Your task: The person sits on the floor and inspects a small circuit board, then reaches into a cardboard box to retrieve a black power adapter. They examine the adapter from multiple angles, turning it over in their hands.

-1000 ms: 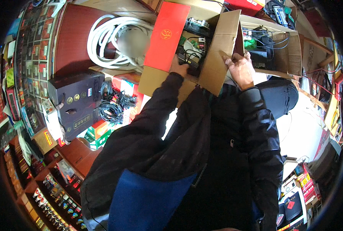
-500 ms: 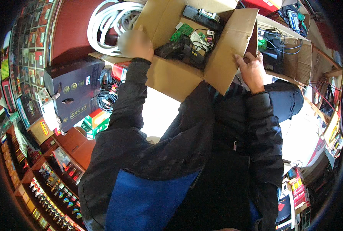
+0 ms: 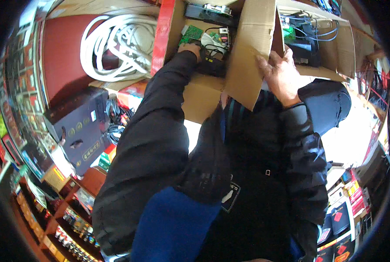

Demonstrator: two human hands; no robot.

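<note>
cardboard box point(image 3: 206, 98), brown, open-topped and red on its left outer side, stands at the upper middle of the view. the left hand point(image 3: 189, 49), at the end of a black sleeve point(image 3: 162, 98), reaches inside it, just beside a green circuit board point(image 3: 191, 33); its fingers are partly hidden, so whether they grip anything cannot be told. also in the box lie a black blocky device point(image 3: 211, 67), to the right of that hand, and a long black casing point(image 3: 208, 14) along the far side.

the right hand point(image 3: 283, 75) pinches the edge of the brown cardboard flap point(image 3: 248, 61) on the box's right side, thumb on the near face and the other fingers curled at the edge.

just to the right is a second brown cardboard box point(image 3: 346, 50), holding thin pale blue cables point(image 3: 310, 31) and dark parts. left of the first box, a thick white coiled hose point(image 3: 128, 41) rests on a dark red surface point(image 3: 64, 65); nearer the person stands a large dark printed box point(image 3: 83, 131), with bundled black cables point(image 3: 113, 109) beside it.
</note>
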